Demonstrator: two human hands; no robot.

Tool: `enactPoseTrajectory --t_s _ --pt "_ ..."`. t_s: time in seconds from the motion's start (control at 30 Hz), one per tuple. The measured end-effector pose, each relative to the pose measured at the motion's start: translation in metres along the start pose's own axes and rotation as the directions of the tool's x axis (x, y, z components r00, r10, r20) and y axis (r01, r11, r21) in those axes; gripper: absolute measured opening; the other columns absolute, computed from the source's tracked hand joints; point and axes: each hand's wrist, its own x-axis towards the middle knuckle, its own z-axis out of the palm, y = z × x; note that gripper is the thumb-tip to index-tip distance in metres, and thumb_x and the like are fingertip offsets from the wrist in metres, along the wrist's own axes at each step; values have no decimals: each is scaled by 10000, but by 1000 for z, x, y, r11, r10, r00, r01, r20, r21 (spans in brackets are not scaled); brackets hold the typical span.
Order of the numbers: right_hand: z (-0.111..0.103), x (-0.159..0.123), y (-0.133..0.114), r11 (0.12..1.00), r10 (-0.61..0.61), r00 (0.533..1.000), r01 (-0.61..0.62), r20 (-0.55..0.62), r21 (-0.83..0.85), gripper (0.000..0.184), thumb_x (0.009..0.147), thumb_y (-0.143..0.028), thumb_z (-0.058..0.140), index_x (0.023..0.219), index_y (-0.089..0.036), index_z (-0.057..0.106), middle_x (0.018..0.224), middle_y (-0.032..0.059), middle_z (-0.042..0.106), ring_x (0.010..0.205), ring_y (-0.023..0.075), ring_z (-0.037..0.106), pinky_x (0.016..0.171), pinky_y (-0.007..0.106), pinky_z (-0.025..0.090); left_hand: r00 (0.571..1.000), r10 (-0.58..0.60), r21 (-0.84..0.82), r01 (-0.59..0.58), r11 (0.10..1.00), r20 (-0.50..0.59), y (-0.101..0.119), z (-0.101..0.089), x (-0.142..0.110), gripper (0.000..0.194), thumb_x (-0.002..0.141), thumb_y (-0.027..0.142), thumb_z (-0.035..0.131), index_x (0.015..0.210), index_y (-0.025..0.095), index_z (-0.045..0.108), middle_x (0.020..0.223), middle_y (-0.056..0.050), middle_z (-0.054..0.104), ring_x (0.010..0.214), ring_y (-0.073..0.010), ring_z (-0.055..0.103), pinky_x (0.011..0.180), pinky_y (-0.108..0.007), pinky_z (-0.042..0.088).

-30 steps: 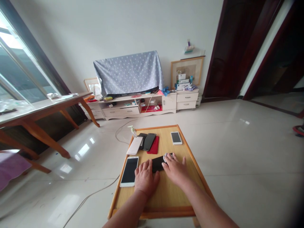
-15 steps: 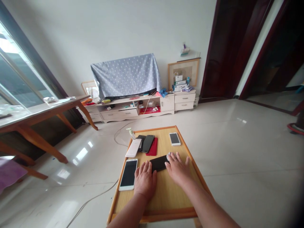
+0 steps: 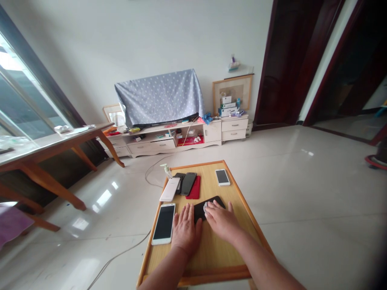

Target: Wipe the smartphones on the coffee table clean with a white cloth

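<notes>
A black phone (image 3: 198, 211) lies slanted on the small wooden table (image 3: 217, 249), partly covered by my hands. My left hand (image 3: 185, 227) rests flat at its left end, fingers stretched out, index finger and thumb beside the phone's edges. Under the fingertips of my right hand (image 3: 222, 217), a small crumpled whitish-grey wad, perhaps cloth or tissue (image 3: 206, 207), is pressed on the phone's surface. A large white phone with a dark screen (image 3: 163, 223) sits just left of my left hand.
Toward the back left are a pale phone (image 3: 170, 189), dark phones (image 3: 189, 183), a red phone or case (image 3: 194, 188) and a pump bottle (image 3: 167, 170). A small white phone (image 3: 223, 177) lies back right. Cable (image 3: 121, 251) runs across the floor.
My right hand slid the wad right along the phone, then back left toward its middle. My left hand stays at the phone's left end. The camera view shifted slightly.
</notes>
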Motion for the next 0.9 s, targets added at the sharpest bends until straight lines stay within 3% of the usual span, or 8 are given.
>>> enactPoseTrajectory --t_s 0.17,0.33,0.5,0.57,0.63,0.77,0.83,0.9 --pt "9 -2 -10 997 63 995 -66 -83 -32 516 1048 -413 191 1465 -302 473 1580 57 394 1500 280 229 1152 657 -84 999 13 0 -13 1000 31 0 1 3 589 995 465 309 1534 237 374 1612 -39 332 1521 -255 228 1233 -519 152" --pt "19 -4 -25 993 -114 993 114 -7 7 529 1050 -438 171 1513 -322 398 1580 36 395 1507 247 211 1165 634 -93 998 15 30 -17 999 58 -1 1 3 568 963 337 362 1523 246 394 1607 -24 340 1517 -251 240 1230 -543 154" --pt "2 16 5 982 169 981 -176 -98 -63 538 1043 -408 170 1504 -288 420 1604 44 347 1524 302 120 1123 711 -92 999 40 20 -40 999 4 -1 2 2 581 986 464 344 1515 232 413 1594 -47 369 1509 -269 256 1225 -537 178" --pt "1 20 9 970 223 967 -233 -119 -72 546 1040 -407 172 1510 -269 411 1609 49 334 1528 309 83 1118 721 -84 999 40 10 -40 999 1 -2 3 2 584 985 471 349 1513 231 417 1593 -50 372 1508 -270 259 1223 -530 186" --pt "8 19 2 981 176 980 -183 -95 -69 555 1038 -417 165 1519 -266 397 1615 48 320 1530 295 82 1131 702 -86 999 38 2 -38 999 7 -2 4 3 586 982 467 357 1516 231 411 1593 -50 371 1507 -273 261 1221 -531 191" --pt "27 13 -22 998 -53 998 51 -37 -31 558 1041 -451 145 1531 -308 368 1608 28 340 1527 263 116 1157 654 -86 999 25 -1 -25 1000 24 -3 4 4 548 981 367 344 1518 273 401 1592 -21 376 1504 -259 273 1216 -544 191" --pt "28 15 -21 998 -55 997 53 -51 -36 551 1040 -458 149 1519 -325 387 1604 15 350 1526 279 113 1152 667 -82 999 27 2 -27 1000 21 -3 4 4 546 980 367 348 1514 275 408 1592 -19 377 1504 -261 271 1215 -546 194" --pt "22 21 -11 997 47 996 -51 -73 -57 544 1036 -449 162 1503 -325 411 1613 8 332 1525 312 90 1133 705 -64 999 36 3 -36 999 10 -2 4 3 561 981 423 359 1510 248 417 1591 -34 379 1504 -272 268 1214 -545 198"
